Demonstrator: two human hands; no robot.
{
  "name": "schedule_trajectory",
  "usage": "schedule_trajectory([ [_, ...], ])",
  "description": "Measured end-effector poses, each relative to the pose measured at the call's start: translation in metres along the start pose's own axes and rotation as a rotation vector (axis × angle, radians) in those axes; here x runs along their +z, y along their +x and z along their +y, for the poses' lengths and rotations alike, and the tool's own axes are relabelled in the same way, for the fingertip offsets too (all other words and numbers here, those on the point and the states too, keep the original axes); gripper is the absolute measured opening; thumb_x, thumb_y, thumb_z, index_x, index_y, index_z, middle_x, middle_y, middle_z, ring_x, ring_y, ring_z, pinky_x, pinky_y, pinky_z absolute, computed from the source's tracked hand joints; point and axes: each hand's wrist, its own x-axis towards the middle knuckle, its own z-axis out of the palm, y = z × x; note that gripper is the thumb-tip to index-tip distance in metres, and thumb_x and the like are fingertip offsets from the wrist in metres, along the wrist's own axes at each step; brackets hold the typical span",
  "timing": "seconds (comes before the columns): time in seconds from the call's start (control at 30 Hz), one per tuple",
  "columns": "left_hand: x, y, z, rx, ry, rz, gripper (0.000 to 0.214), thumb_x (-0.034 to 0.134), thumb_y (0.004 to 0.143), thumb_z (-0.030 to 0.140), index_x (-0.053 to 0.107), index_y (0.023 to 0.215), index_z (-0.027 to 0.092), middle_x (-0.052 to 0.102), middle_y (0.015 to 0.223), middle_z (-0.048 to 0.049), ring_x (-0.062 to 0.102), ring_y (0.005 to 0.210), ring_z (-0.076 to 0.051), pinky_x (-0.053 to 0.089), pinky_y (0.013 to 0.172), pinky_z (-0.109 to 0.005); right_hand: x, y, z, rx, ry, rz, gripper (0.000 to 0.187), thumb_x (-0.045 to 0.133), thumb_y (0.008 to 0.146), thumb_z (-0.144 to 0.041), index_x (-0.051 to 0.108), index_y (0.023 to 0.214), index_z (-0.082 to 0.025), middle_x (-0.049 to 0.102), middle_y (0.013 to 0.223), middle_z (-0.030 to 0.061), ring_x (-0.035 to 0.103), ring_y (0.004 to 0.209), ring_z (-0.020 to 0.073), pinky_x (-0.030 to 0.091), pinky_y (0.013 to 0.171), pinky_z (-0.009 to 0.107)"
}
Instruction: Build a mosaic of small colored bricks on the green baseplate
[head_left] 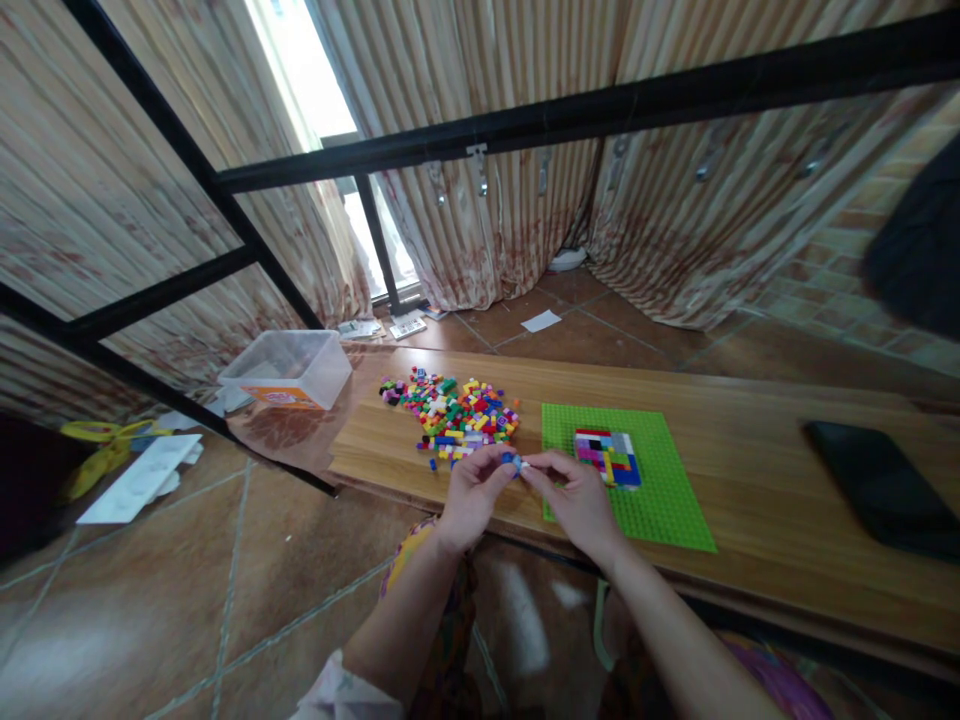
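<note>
My left hand (478,492) and my right hand (574,492) meet above the table's near edge, fingertips pinched. Between them are small building bricks (517,462), a blue one at the left fingers and a whitish one at the right; whether they are joined I cannot tell. Just beyond the left hand spreads a pile of loose, many-coloured bricks (457,408). Right of it lies a green baseplate (667,470), partly behind my right hand. On the plate stands a block of bricks (626,470) in blue, white, red, yellow and grey.
A wooden table (757,440) runs across the view, with a black phone (877,485) at its right. Past the left end sits a clear plastic box (300,365) with an orange label. Black metal bars (525,110) cross in front of the curtains. White papers (142,480) lie at left.
</note>
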Motion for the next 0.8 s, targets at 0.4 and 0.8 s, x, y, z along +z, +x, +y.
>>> schedule_trajectory([
  [0.4,-0.0001,0.0003,-0.0008,-0.019,-0.010,-0.027,0.028,0.074,0.072,0.035,0.071,0.093,0.016,0.068,0.082,-0.0016,0.058,0.074,-0.013,0.045,0.075,-0.026,0.0018,0.0036,0.0003,0.165,0.269,0.020,0.027,0.070,0.071,-0.045,0.073,0.077,-0.019,0.069,0.064,0.0016,0.061,0.057,0.0144,0.051,0.055,0.027],
  [0.8,0.0020,-0.0012,0.0004,-0.152,-0.056,-0.036,0.033,0.070,0.073,0.041,0.066,0.094,0.016,0.046,0.058,0.0058,0.034,0.049,-0.005,0.023,0.046,-0.019,0.0030,0.0040,0.0004,0.172,0.252,0.033,0.023,0.071,0.071,-0.041,0.072,0.076,-0.018,0.071,0.070,0.0033,0.060,0.060,0.0145,0.050,0.058,0.026],
])
